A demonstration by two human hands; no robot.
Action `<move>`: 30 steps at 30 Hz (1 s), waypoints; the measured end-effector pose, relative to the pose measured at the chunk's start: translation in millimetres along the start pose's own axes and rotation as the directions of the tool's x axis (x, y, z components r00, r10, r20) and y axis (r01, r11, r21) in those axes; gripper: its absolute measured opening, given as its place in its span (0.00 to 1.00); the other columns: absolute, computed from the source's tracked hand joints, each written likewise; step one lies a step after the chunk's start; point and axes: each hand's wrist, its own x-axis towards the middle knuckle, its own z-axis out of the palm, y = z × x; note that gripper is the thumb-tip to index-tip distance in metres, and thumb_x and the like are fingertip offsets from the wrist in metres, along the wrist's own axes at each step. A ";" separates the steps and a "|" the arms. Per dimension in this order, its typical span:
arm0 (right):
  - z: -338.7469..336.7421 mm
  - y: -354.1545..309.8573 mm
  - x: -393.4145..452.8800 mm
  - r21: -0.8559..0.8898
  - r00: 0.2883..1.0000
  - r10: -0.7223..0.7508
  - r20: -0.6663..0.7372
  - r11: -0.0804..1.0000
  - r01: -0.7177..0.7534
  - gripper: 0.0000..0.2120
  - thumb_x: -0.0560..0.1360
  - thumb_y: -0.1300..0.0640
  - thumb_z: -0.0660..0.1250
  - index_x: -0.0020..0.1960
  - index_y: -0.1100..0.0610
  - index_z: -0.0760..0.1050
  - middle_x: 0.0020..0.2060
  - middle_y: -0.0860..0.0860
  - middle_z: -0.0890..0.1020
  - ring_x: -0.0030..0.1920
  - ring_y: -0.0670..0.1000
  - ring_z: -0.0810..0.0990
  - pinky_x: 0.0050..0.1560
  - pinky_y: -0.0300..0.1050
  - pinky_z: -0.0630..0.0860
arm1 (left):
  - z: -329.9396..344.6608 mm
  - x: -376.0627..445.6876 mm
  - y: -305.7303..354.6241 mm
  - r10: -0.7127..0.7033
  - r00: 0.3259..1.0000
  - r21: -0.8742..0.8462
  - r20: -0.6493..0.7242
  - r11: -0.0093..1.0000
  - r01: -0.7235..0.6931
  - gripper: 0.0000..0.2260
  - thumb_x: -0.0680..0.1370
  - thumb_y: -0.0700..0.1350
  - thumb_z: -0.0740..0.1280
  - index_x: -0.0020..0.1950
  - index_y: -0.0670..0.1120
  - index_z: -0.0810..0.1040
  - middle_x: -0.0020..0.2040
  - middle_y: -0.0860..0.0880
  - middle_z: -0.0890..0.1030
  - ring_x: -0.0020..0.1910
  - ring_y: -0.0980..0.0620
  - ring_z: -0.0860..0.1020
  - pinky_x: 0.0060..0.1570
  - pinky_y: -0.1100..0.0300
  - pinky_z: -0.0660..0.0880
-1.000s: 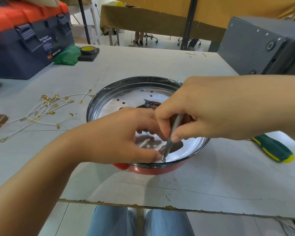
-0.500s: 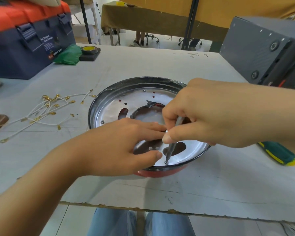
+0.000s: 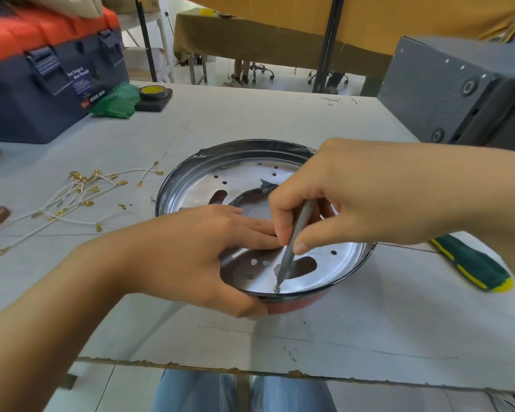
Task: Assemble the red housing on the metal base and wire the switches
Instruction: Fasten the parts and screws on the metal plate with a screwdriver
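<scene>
We see the round metal base (image 3: 333,272) sitting in the red housing (image 3: 295,304) on the white bench (image 3: 250,120). Our left hand (image 3: 191,254) holds the near rim, thumb outside, fingers flat inside. Our right hand (image 3: 348,197) pinches a thin screwdriver (image 3: 295,242) — its tip sits on a screw (image 3: 277,289) by the rim.

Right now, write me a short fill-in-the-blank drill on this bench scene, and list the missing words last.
The right hand pinches a thin metal ____ whose tip sits on a screw.
The left hand steadies the metal base at its ____ rim.
The loose white wires lie to the ____ of the base.
The green-and-yellow handle lies on the table, held by ____.

Missing: screwdriver shaft; near; left; nobody
</scene>
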 end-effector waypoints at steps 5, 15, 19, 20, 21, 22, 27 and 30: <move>6.2 0.0 6.5 0.091 1.000 0.012 -0.023 0.996 -0.010 0.03 0.69 0.55 0.73 0.38 0.51 0.80 0.26 0.41 0.80 0.27 0.40 0.78 0.27 0.29 0.72 | -0.3 -0.2 -2.4 0.030 0.999 0.015 -0.017 0.999 -0.029 0.18 0.67 0.58 0.69 0.56 0.64 0.71 0.51 0.67 0.76 0.51 0.59 0.76 0.53 0.69 0.67; 15.2 -3.2 10.4 0.087 0.990 0.092 -0.105 0.993 -0.083 0.08 0.68 0.54 0.72 0.38 0.43 0.75 0.23 0.37 0.78 0.19 0.35 0.72 0.20 0.22 0.62 | 4.2 -0.1 -3.3 0.012 0.999 0.002 -0.035 1.000 -0.012 0.17 0.67 0.59 0.68 0.53 0.59 0.73 0.48 0.59 0.77 0.49 0.54 0.76 0.50 0.57 0.72; 18.0 -4.3 9.7 0.040 0.986 0.105 -0.133 0.994 -0.100 0.04 0.63 0.48 0.66 0.30 0.46 0.75 0.31 0.35 0.78 0.26 0.36 0.75 0.29 0.24 0.70 | 3.9 -0.2 -2.9 0.018 0.999 -0.002 -0.029 1.000 -0.018 0.15 0.67 0.59 0.69 0.50 0.60 0.72 0.47 0.59 0.76 0.49 0.55 0.75 0.48 0.58 0.72; 19.5 -4.7 9.8 0.029 0.988 0.100 -0.116 0.995 -0.097 0.04 0.63 0.47 0.65 0.33 0.46 0.76 0.34 0.36 0.79 0.30 0.38 0.77 0.34 0.27 0.73 | 3.2 -0.7 -2.2 0.021 0.999 0.001 -0.034 1.000 -0.021 0.13 0.66 0.59 0.68 0.49 0.62 0.71 0.47 0.62 0.76 0.49 0.58 0.75 0.47 0.61 0.72; 21.3 -4.9 10.0 0.020 0.992 0.091 -0.092 0.996 -0.090 0.04 0.64 0.48 0.66 0.36 0.46 0.78 0.36 0.38 0.80 0.33 0.40 0.79 0.37 0.32 0.75 | 2.3 -1.5 -1.6 0.023 0.999 0.005 -0.035 1.000 -0.022 0.12 0.66 0.60 0.68 0.46 0.65 0.70 0.46 0.67 0.74 0.48 0.63 0.74 0.45 0.67 0.71; 21.9 -5.1 9.8 0.028 0.993 0.085 -0.084 0.996 -0.083 0.04 0.66 0.49 0.68 0.40 0.47 0.80 0.36 0.40 0.81 0.34 0.42 0.80 0.37 0.36 0.76 | 1.2 -2.3 -0.6 0.024 0.999 0.012 -0.032 1.000 -0.023 0.11 0.66 0.60 0.68 0.44 0.69 0.68 0.45 0.71 0.72 0.46 0.69 0.72 0.42 0.72 0.68; 16.9 -6.0 11.6 0.115 0.996 0.050 -0.075 0.993 -0.041 0.03 0.67 0.53 0.72 0.40 0.50 0.79 0.34 0.45 0.82 0.30 0.43 0.80 0.34 0.41 0.77 | 0.4 -4.8 1.7 -0.001 0.999 0.010 -0.034 1.000 0.002 0.16 0.65 0.59 0.70 0.42 0.73 0.64 0.43 0.77 0.68 0.42 0.77 0.69 0.40 0.79 0.64; 16.8 -4.8 14.2 0.128 0.998 0.036 -0.048 0.991 -0.029 0.04 0.64 0.51 0.70 0.37 0.50 0.78 0.37 0.42 0.81 0.31 0.44 0.79 0.32 0.38 0.76 | -0.2 -4.8 2.0 -0.004 0.999 0.015 -0.033 1.000 0.005 0.16 0.65 0.58 0.71 0.41 0.72 0.65 0.42 0.78 0.68 0.41 0.78 0.68 0.40 0.80 0.64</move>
